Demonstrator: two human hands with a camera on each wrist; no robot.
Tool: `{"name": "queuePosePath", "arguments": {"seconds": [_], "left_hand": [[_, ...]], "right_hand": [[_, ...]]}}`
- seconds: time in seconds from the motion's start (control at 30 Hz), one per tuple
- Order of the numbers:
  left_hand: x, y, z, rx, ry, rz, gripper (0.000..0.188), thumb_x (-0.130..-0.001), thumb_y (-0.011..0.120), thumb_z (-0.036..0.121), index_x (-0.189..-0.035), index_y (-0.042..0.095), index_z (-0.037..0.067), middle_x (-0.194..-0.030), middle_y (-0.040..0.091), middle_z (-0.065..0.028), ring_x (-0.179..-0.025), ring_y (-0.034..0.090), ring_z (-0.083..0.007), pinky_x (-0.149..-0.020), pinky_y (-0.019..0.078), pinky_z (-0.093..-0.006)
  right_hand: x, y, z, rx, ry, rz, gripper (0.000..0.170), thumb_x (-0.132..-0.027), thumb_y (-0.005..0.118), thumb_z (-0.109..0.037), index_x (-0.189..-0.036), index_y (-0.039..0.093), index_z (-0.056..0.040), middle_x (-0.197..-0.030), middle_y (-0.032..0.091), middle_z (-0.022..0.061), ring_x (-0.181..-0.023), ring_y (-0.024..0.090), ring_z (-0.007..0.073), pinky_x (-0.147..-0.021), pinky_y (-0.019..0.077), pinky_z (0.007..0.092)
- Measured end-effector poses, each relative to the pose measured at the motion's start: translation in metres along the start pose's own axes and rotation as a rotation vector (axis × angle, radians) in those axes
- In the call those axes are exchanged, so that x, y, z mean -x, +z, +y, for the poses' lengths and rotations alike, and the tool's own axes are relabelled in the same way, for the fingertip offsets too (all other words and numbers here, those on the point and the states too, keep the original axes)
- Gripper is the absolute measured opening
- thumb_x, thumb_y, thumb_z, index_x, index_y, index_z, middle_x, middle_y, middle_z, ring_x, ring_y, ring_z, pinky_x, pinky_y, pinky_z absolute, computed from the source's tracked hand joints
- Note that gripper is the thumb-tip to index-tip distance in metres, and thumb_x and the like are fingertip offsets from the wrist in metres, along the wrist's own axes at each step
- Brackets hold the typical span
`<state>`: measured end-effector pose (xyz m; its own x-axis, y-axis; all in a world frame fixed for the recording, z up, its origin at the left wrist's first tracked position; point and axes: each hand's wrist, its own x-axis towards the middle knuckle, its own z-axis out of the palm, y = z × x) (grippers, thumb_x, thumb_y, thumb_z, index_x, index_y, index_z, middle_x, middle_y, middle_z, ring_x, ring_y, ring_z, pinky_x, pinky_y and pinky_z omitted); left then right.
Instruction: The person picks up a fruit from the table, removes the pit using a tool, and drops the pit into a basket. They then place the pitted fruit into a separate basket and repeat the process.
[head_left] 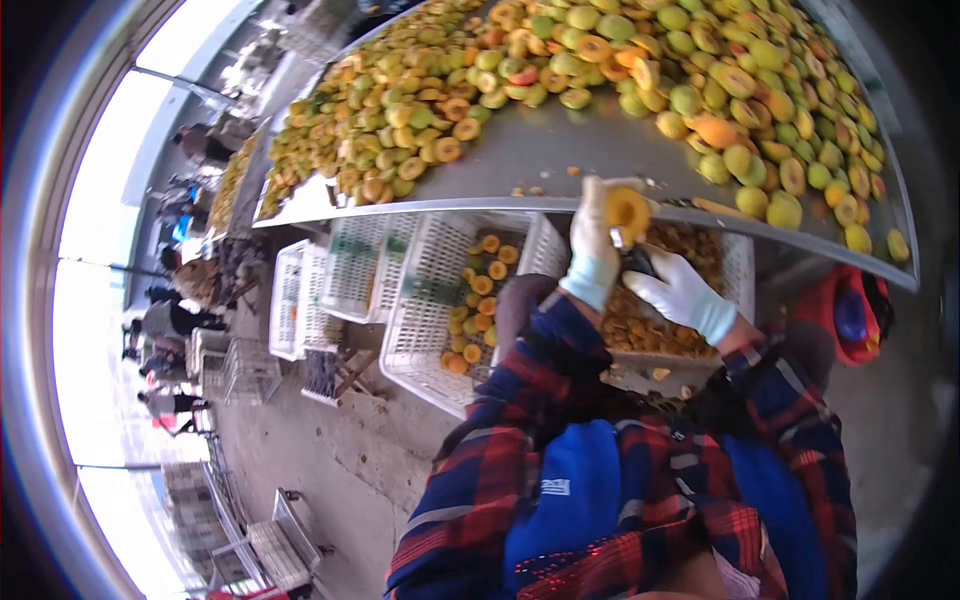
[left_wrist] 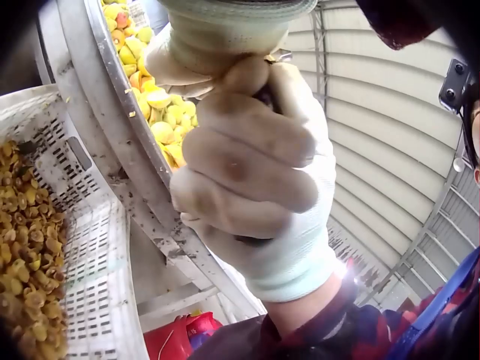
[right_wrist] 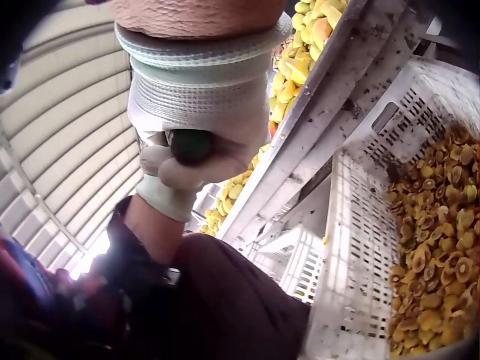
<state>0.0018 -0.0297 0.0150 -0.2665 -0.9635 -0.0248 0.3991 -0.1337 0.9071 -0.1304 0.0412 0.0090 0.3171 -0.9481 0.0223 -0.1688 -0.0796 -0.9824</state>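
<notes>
at a steel table, over a white crate, gloved hands work close together: the left hand holds a halved fruit near the table's edge, the right hand grips a dark-handled tool. a firm hold and short, controlled strokes likely serve best.

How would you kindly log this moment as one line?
Left hand: holds cut fruit; right hand: grips dark-handled tool; metal table: heaped fruit; white crate: brownish pieces
</notes>
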Motion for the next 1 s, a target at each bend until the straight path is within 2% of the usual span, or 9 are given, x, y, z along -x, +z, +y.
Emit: {"name": "queuePosePath", "arguments": {"seconds": [0.07, 0.23, 0.33, 0.4, 0.57, 0.87, 0.9, 0.93, 1.0], "left_hand": [[-0.004, -0.015, 0.001, 0.14, -0.161, -0.002, 0.065, -0.098, 0.033, 0.061, -0.114, 0.059, 0.003, -0.09, 0.068, -0.0147, -0.06, 0.058, -0.0154, -0.051, 0.048, -0.0257], [-0.002, -0.034, 0.017, 0.138, -0.093, 0.07, 0.06, -0.097, 0.04, 0.058, -0.117, 0.056, 0.004, -0.095, 0.065, -0.0158, -0.062, 0.053, -0.0185, -0.053, 0.0388, -0.0265], [0.007, -0.057, 0.044, -0.015, 0.002, 0.112, 0.048, -0.098, 0.045, 0.046, -0.113, 0.057, 0.002, -0.095, 0.064, -0.0138, -0.07, 0.056, -0.0192, -0.06, 0.0434, -0.0288], [0.022, -0.08, 0.066, -0.58, 0.212, 0.228, 0.038, -0.096, 0.051, 0.037, -0.106, 0.065, 0.003, -0.095, 0.067, -0.0114, -0.077, 0.062, -0.0185, -0.067, 0.0501, -0.0317], [-0.002, -0.144, 0.094, -1.484, -0.019, 0.239, 0.039, -0.092, 0.055, 0.037, -0.105, 0.066, 0.002, -0.099, 0.066, -0.0211, -0.092, 0.063, -0.0352, -0.084, 0.0467, -0.0395], [-0.261, -0.09, 0.011, -1.628, 0.005, 0.054, 0.049, -0.092, 0.046, 0.054, -0.103, 0.063, 0.009, -0.104, 0.066, -0.0236, -0.099, 0.062, -0.0405, -0.086, 0.0471, -0.0474], [-0.284, -0.1, -0.001, -2.093, 0.438, -0.27, 0.05, -0.092, 0.046, 0.052, -0.099, 0.064, 0.006, -0.102, 0.066, -0.0245, -0.096, 0.064, -0.0397, -0.081, 0.0494, -0.0497], [-0.307, -0.093, -0.015, -1.615, 0.11, 0.022, 0.044, -0.09, 0.05, 0.045, -0.098, 0.067, 0.006, -0.104, 0.067, -0.0233, -0.097, 0.066, -0.0378, -0.081, 0.0523, -0.0486], [-0.39, -0.154, -0.104, -2.037, 0.122, -0.04, 0.034, -0.086, 0.054, 0.03, -0.107, 0.069, 0.008, -0.111, 0.068, -0.0173, -0.106, 0.065, -0.0356, -0.089, 0.0526, -0.0448]], "right_hand": [[0.002, 0.0, 0.012, 0.223, -0.135, -0.015, 0.033, -0.088, 0.061, -0.028, -0.101, 0.056, 0.0013, -0.083, 0.062, 0.026, -0.08, 0.061, 0.0434, -0.07, 0.0481, 0.0446], [0.014, 0.0, 0.035, 0.58, 0.087, -0.176, 0.033, -0.088, 0.056, -0.034, -0.099, 0.06, -0.0036, -0.089, 0.066, 0.0227, -0.086, 0.063, 0.0409, -0.076, 0.0499, 0.0482], [0.016, -0.013, 0.04, 0.929, 0.462, -0.386, 0.033, -0.089, 0.054, -0.033, -0.104, 0.061, -0.0044, -0.093, 0.068, 0.0202, -0.089, 0.065, 0.0378, -0.078, 0.0515, 0.0475], [0.015, -0.025, 0.031, 0.842, 0.525, -0.204, 0.035, -0.09, 0.054, -0.032, -0.11, 0.06, -0.0046, -0.095, 0.069, 0.0182, -0.09, 0.066, 0.0358, -0.079, 0.0523, 0.0468], [0.007, -0.032, 0.031, 0.827, 0.342, 0.005, 0.033, -0.089, 0.056, -0.036, -0.099, 0.059, -0.0045, -0.085, 0.068, 0.0192, -0.081, 0.066, 0.0393, -0.073, 0.0524, 0.0491], [0.004, -0.018, 0.057, 0.704, 0.163, -0.03, 0.028, -0.086, 0.062, -0.031, -0.091, 0.056, -0.0044, -0.07, 0.064, 0.0167, -0.066, 0.064, 0.038, -0.059, 0.05, 0.0477], [0.001, -0.019, 0.055, 0.69, 0.187, -0.043, 0.028, -0.086, 0.061, -0.031, -0.089, 0.057, -0.0041, -0.071, 0.064, 0.0177, -0.067, 0.064, 0.0382, -0.06, 0.0503, 0.0481], [0.001, -0.023, 0.047, 0.676, 0.204, -0.07, 0.028, -0.086, 0.061, -0.031, -0.087, 0.058, -0.0037, -0.071, 0.064, 0.0186, -0.068, 0.064, 0.0384, -0.061, 0.0506, 0.0485], [-0.001, -0.022, 0.044, 0.665, 0.197, -0.071, 0.027, -0.085, 0.062, -0.03, -0.088, 0.058, -0.0038, -0.073, 0.064, 0.0188, -0.069, 0.064, 0.0383, -0.061, 0.0504, 0.0486]]}}
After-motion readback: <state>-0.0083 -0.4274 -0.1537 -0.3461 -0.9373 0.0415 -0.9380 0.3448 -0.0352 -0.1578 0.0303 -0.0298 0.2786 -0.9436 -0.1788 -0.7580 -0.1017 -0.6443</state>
